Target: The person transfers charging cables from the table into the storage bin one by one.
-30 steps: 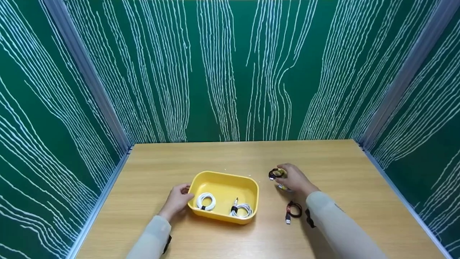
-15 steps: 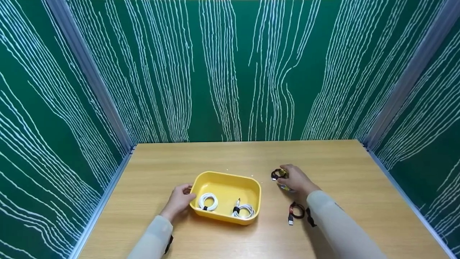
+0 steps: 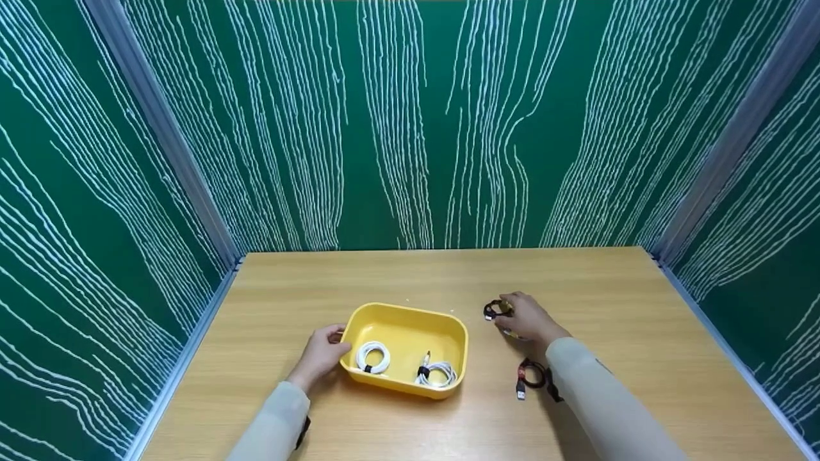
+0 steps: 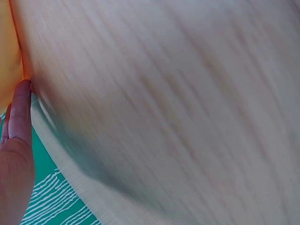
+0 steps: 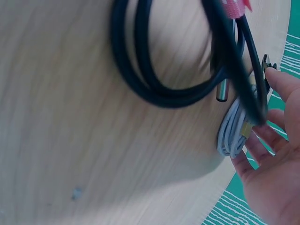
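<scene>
My left hand (image 3: pixel 322 353) grips the left rim of a yellow bin (image 3: pixel 402 387), with the thumb over the edge and the fingers outside. Inside the bin lie a coiled white cable (image 3: pixel 359 354) and a coiled grey-white cable (image 3: pixel 442 365), each with a black tie. On the right, my right hand (image 3: pixel 530 318) holds a coiled black cable (image 3: pixel 492 313) at its fingertips. A coiled pale cable (image 5: pixel 226 132) with a yellow tie lies against its lower fingers in the right wrist view, mostly hidden from the head view.
Nearer the body, a black USB cable (image 3: pixel 521 388) with a red tie lies on the wooden table (image 3: pixel 359 275) beside the right sleeve. Small white specks lie behind the bin. Green walls with white lines (image 3: pixel 384 128) close off the back and sides.
The view has shifted slightly. Both hands keep almost the same places, and less of the pale cable shows below my right hand.
</scene>
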Motion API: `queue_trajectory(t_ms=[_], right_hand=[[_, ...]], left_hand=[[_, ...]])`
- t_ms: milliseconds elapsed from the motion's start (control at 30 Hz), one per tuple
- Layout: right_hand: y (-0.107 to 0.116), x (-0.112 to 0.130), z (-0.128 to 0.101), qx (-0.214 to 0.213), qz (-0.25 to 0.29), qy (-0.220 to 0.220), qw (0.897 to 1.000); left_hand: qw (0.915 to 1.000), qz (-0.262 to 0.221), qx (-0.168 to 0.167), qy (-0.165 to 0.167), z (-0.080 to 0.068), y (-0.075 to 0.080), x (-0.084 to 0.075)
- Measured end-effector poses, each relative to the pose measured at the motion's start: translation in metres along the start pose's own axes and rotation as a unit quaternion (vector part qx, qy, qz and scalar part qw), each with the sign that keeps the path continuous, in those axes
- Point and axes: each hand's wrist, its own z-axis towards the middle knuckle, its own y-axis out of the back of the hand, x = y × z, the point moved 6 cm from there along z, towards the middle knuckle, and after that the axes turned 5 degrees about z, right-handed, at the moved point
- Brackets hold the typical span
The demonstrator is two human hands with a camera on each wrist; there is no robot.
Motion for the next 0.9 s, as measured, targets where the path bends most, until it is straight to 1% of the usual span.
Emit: queue_trajectory(t_ms=[67,200,333,500,633,767,867,900], right_hand=[[-0.001,0.001,0.001,0.001,-0.007,0.001,1.0],[-0.003,0.005,0.002,-0.004,-0.037,0.029,0.999],[-0.005,0.01,0.0,-0.002,-0.047,0.03,0.998],[-0.008,0.012,0.001,0.006,-0.033,0.002,0.999],[-0.009,0.013,0.002,0.002,-0.03,0.009,0.999],[-0.009,0.015,0.002,-0.008,-0.035,0.04,0.999],[-0.009,0.016,0.002,-0.012,-0.018,0.037,0.999],[-0.009,0.016,0.002,-0.012,-0.003,0.025,1.0]], left_hand=[[1.0,0.001,0.0,0.002,0.0,0.0,0.001],[1.0,-0.004,0.001,0.002,0.0,0.0,0.001],[1.0,-0.005,0.002,0.003,-0.001,0.0,0.0],[1.0,-0.006,0.005,0.005,0.0,0.0,-0.001],[0.9998,-0.013,0.011,0.005,0.0,0.0,-0.002],[0.9998,-0.012,0.013,0.004,0.0,0.0,-0.001],[0.9999,-0.007,0.011,0.007,0.0,0.0,-0.001],[0.9999,-0.005,0.01,0.009,-0.001,0.0,0.0]])
